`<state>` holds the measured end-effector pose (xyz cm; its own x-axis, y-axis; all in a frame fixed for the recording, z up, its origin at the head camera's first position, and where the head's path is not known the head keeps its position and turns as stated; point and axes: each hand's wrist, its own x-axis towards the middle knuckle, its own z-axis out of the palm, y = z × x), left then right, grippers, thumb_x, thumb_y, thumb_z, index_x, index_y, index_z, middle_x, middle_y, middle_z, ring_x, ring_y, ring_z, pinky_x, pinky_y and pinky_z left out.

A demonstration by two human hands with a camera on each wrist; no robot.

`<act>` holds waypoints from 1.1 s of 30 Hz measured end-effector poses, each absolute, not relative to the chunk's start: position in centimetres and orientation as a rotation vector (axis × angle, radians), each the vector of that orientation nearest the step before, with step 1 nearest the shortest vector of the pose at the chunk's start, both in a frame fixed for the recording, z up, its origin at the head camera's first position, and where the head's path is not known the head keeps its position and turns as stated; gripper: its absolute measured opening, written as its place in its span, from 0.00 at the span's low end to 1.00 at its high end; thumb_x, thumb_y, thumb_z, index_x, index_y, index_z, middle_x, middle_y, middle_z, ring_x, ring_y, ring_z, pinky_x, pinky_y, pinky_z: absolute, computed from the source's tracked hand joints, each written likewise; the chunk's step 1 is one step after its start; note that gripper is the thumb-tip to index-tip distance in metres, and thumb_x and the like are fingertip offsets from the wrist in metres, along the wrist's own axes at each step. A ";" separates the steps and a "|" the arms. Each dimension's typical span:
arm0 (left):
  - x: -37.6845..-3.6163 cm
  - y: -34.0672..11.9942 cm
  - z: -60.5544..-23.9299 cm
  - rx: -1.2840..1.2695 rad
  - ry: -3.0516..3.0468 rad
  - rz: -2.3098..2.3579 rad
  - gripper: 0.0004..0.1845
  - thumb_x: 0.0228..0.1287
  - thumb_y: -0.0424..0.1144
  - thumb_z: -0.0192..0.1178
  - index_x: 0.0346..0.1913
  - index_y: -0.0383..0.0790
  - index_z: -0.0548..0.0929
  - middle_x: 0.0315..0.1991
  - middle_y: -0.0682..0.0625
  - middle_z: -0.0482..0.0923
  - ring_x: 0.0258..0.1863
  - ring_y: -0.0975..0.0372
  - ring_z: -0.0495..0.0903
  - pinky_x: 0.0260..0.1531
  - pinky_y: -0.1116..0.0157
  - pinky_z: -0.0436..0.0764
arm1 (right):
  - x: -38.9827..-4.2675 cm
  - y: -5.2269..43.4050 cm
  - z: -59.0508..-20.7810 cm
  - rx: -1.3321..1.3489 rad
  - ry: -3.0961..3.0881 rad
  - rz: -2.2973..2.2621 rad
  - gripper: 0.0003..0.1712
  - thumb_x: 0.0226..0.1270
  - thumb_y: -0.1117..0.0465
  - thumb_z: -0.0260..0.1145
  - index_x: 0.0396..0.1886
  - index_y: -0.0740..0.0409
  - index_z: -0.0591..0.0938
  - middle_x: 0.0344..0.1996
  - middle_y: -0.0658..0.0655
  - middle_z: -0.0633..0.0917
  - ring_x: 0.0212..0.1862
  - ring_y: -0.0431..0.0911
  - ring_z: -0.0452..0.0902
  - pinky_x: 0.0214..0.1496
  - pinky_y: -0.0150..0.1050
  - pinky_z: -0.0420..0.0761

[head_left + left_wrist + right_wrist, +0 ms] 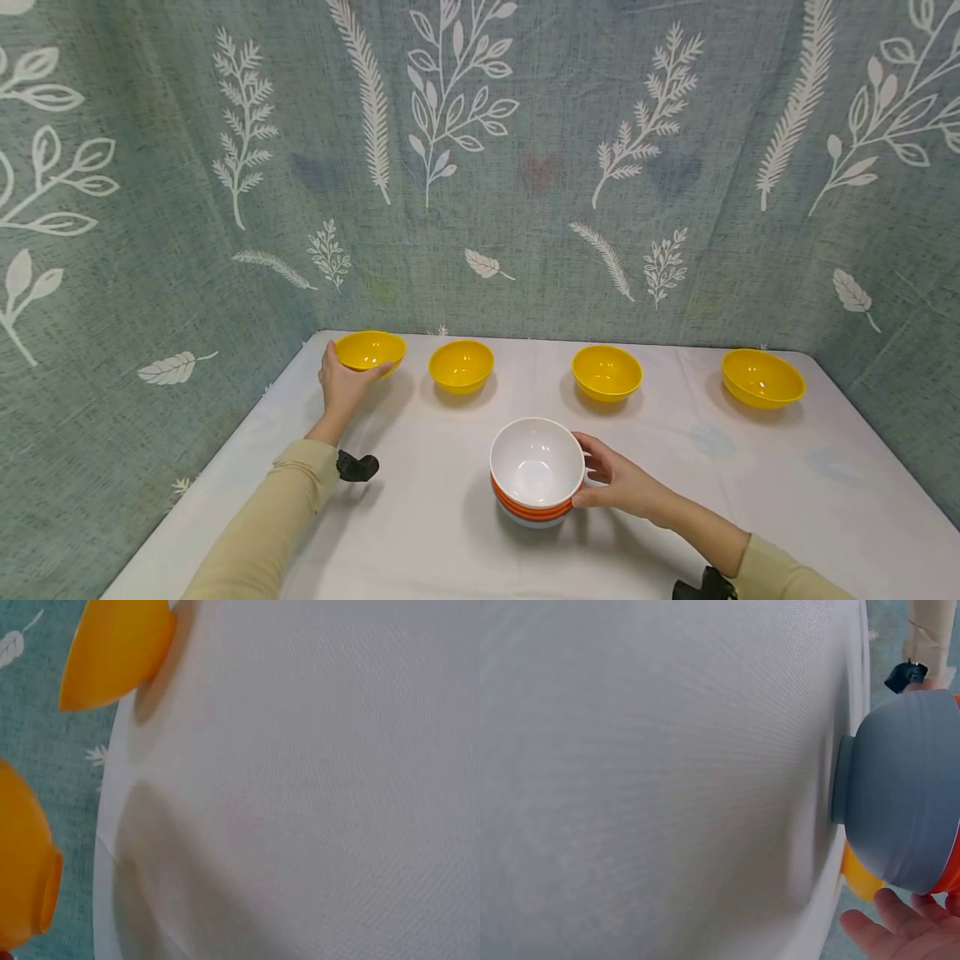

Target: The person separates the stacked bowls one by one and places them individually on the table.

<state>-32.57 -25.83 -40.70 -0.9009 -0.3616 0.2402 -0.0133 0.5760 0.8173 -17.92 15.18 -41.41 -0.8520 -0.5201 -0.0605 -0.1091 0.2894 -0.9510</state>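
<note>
At the far left, my left hand [347, 387] grips a yellow bowl [371, 350] by its sides, thumb at the near right and fingers at the left. In the left wrist view this bowl [22, 862] hangs apart from its shadow, above the cloth. My right hand [622, 482] is at the right side of a bowl stack, fingers spread and loosely bent, fingertips right at its side. The stack has a white bowl [537, 462] on top, orange bowls [534, 510] beneath and a grey-blue bowl [904, 791] at the bottom.
Three more yellow bowls stand along the table's back edge: one left of centre [461, 367], one right of centre [607, 373] and one at the far right [762, 379]. A white cloth covers the table [420, 533]. Leaf-patterned green curtains [555, 275] close off back and sides.
</note>
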 end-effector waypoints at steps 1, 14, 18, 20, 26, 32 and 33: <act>-32.6 -25.9 -40.8 0.308 -2.434 -1.242 0.59 0.44 0.51 0.70 0.71 0.35 0.42 0.68 0.35 0.48 0.64 0.41 0.50 0.61 0.46 0.54 | -17.9 15.2 -41.4 -0.568 2.206 -1.583 0.49 0.55 0.54 0.69 0.69 0.64 0.53 0.67 0.67 0.58 0.64 0.61 0.60 0.64 0.57 0.60; -33.4 -26.0 -42.3 0.450 -2.497 -1.198 0.61 0.43 0.53 0.70 0.71 0.34 0.40 0.69 0.34 0.46 0.64 0.39 0.48 0.63 0.46 0.51 | -18.0 15.2 -41.6 -0.604 2.182 -1.597 0.49 0.55 0.55 0.69 0.69 0.65 0.52 0.67 0.68 0.57 0.64 0.61 0.59 0.64 0.58 0.60; -33.6 -25.8 -42.6 0.489 -2.516 -1.204 0.62 0.43 0.54 0.70 0.71 0.35 0.39 0.69 0.35 0.45 0.64 0.38 0.48 0.63 0.44 0.50 | -18.0 15.2 -41.6 -0.602 2.177 -1.602 0.49 0.55 0.54 0.69 0.69 0.65 0.52 0.67 0.68 0.58 0.64 0.61 0.60 0.64 0.58 0.60; -33.6 -25.8 -42.7 0.493 -2.519 -1.213 0.62 0.43 0.55 0.70 0.71 0.35 0.39 0.70 0.35 0.45 0.65 0.38 0.47 0.62 0.44 0.50 | -17.9 15.1 -41.5 -0.602 2.174 -1.604 0.49 0.55 0.54 0.69 0.69 0.65 0.52 0.67 0.68 0.58 0.64 0.61 0.60 0.64 0.58 0.59; -33.5 -26.3 -43.2 0.516 -2.532 -1.219 0.63 0.42 0.55 0.70 0.71 0.37 0.38 0.70 0.36 0.45 0.65 0.39 0.47 0.63 0.45 0.51 | -17.9 15.0 -41.5 -0.602 2.173 -1.608 0.49 0.55 0.54 0.69 0.69 0.65 0.53 0.67 0.68 0.58 0.64 0.61 0.60 0.64 0.58 0.59; -33.3 -27.0 -43.3 0.536 -2.628 -1.211 0.61 0.47 0.55 0.67 0.71 0.36 0.35 0.70 0.35 0.42 0.65 0.39 0.45 0.63 0.45 0.50 | -17.8 15.1 -41.4 -0.609 2.176 -1.607 0.49 0.55 0.54 0.69 0.69 0.65 0.52 0.67 0.68 0.58 0.64 0.61 0.60 0.64 0.58 0.60; -33.3 -27.1 -43.3 0.533 -2.645 -1.210 0.61 0.47 0.56 0.67 0.71 0.36 0.35 0.70 0.35 0.41 0.65 0.38 0.45 0.63 0.44 0.50 | -17.8 15.2 -41.4 -0.609 2.177 -1.607 0.50 0.55 0.54 0.69 0.69 0.65 0.52 0.67 0.68 0.57 0.64 0.62 0.59 0.64 0.58 0.60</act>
<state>-33.32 -27.10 -43.27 -0.9184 -0.3952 0.0183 -0.2446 0.6036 0.7589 -17.82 15.18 -41.41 -0.8397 -0.5418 -0.0364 -0.1249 0.2580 -0.9580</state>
